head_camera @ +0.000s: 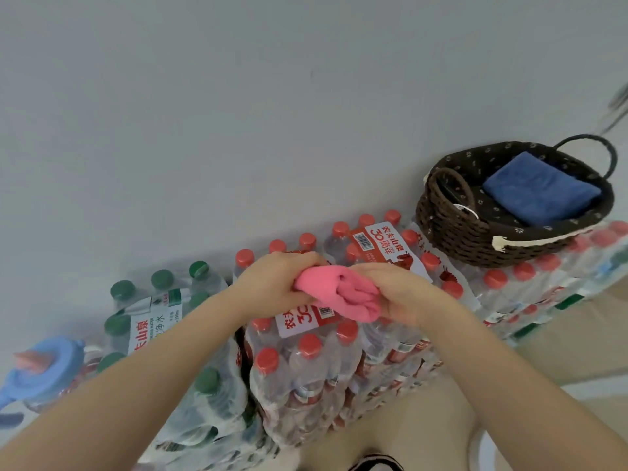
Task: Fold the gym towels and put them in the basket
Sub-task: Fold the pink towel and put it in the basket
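Note:
A pink towel (pixel 338 289) is bunched into a small bundle between both my hands, held just above the packs of red-capped bottles. My left hand (pixel 272 283) grips its left end with curled fingers. My right hand (pixel 399 294) grips its right end, the thumb over the cloth. At the upper right a dark brown woven basket (pixel 452 222) with two handles stands on the bottle packs. A folded blue towel (pixel 540 192) lies inside it.
Shrink-wrapped packs of red-capped water bottles (pixel 326 362) serve as the work surface against a grey wall. Green-capped bottle packs (pixel 159 300) lie to the left. A blue jug lid (pixel 44 365) sits at the far left. Beige floor shows at the right.

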